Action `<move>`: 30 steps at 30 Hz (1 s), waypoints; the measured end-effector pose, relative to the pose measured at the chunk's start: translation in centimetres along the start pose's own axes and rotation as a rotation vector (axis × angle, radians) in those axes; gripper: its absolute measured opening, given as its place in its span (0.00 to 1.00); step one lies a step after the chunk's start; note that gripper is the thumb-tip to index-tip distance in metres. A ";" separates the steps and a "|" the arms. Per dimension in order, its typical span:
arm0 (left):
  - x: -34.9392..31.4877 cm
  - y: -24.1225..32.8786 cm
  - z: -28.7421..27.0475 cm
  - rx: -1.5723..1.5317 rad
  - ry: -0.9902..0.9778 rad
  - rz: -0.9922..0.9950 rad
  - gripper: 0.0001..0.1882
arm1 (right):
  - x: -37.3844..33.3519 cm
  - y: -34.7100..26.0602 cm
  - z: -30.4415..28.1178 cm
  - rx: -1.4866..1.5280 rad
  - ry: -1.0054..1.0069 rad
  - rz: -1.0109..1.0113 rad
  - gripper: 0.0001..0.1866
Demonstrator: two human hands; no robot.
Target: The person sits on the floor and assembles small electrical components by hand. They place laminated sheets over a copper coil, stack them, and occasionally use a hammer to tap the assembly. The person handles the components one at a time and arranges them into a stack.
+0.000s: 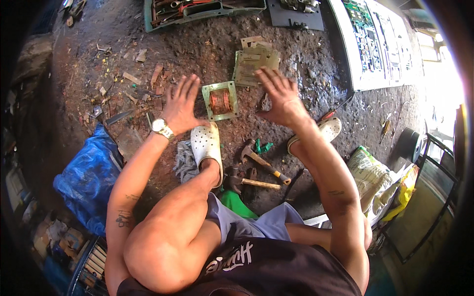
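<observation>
A transformer core (220,101) with copper winding inside its square metal frame lies on the dirt between my hands. My left hand (182,106), wearing a wristwatch (162,128), hovers to its left with the fingers stretched out. To the right of the core, my right hand (282,98) is spread as well, and neither hand holds anything. Just beyond the core is a loose stack of thin metal laminations (252,66); the fingertips of my right hand overlap its right edge in view, and I cannot tell whether they touch it.
Two hammers (264,164) lie between my feet beside a green scrap (263,147). An open toolbox (237,11) stands at the far side, with a circuit-board panel (353,69) at far right. A blue plastic bag (89,172) is at left. A blade (118,117) and debris litter the ground.
</observation>
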State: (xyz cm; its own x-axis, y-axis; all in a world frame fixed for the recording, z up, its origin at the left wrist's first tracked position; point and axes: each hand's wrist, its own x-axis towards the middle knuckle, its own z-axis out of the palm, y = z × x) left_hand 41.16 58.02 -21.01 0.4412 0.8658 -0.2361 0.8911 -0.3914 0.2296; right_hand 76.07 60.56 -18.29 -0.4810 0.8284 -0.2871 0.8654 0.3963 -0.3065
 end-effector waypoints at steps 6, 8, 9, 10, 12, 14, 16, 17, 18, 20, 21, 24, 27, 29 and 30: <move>1.9 3.6 0.7 -0.044 -0.166 -0.115 0.79 | 4.2 -5.5 3.2 0.032 -0.148 -0.093 0.74; 2.3 3.6 0.2 -0.031 -0.186 -0.107 0.77 | 4.5 -5.2 3.5 0.040 -0.143 -0.111 0.74; 2.3 3.5 0.0 -0.016 -0.209 -0.106 0.76 | 4.5 -4.9 3.6 0.037 -0.137 -0.120 0.74; 2.3 3.4 -0.2 -0.001 -0.231 -0.105 0.75 | 4.4 -4.5 3.6 0.024 -0.170 -0.114 0.74; 2.0 3.0 -0.4 0.011 -0.249 -0.115 0.75 | 3.9 -3.4 3.4 -0.018 -0.157 -0.130 0.74; 1.5 2.5 -0.4 0.014 -0.261 -0.124 0.74 | 3.3 -1.9 2.7 -0.068 -0.156 -0.132 0.74; 0.6 1.3 -0.3 0.008 -0.258 -0.137 0.74 | 2.1 0.1 1.5 -0.142 -0.182 -0.086 0.73; 0.0 0.6 -0.2 0.021 -0.252 -0.141 0.74 | 1.1 1.4 0.6 -0.164 -0.174 -0.065 0.72; -0.5 -0.3 -0.2 0.057 -0.253 -0.156 0.73 | 0.2 2.6 -0.3 -0.202 -0.185 -0.036 0.71; -1.9 -2.4 -0.4 0.129 -0.259 -0.186 0.73 | -1.3 4.7 -2.0 -0.192 -0.096 0.020 0.69; -2.6 -3.5 -0.7 0.113 -0.242 -0.234 0.73 | -1.8 5.6 -2.8 -0.135 -0.019 0.040 0.68; -3.5 -6.2 -2.7 0.097 -0.196 -0.396 0.71 | -1.7 7.1 -4.9 -0.091 0.180 0.012 0.69; -2.0 -6.3 -5.7 0.067 0.012 -0.318 0.72 | 0.2 6.9 -5.8 -0.098 0.342 -0.020 0.70; 1.3 -4.8 -7.2 0.030 0.106 -0.206 0.73 | 1.8 6.2 -5.4 -0.100 0.322 -0.012 0.70; 3.2 -3.5 -7.6 0.012 0.086 -0.170 0.75 | 2.5 6.0 -5.2 -0.106 0.363 -0.048 0.70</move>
State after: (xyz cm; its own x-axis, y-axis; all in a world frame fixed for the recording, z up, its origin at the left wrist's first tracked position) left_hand 38.67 64.49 -15.34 0.2739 0.9431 -0.1887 0.9534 -0.2405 0.1820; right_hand 80.79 67.04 -16.14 -0.4571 0.8865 0.0718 0.8618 0.4614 -0.2105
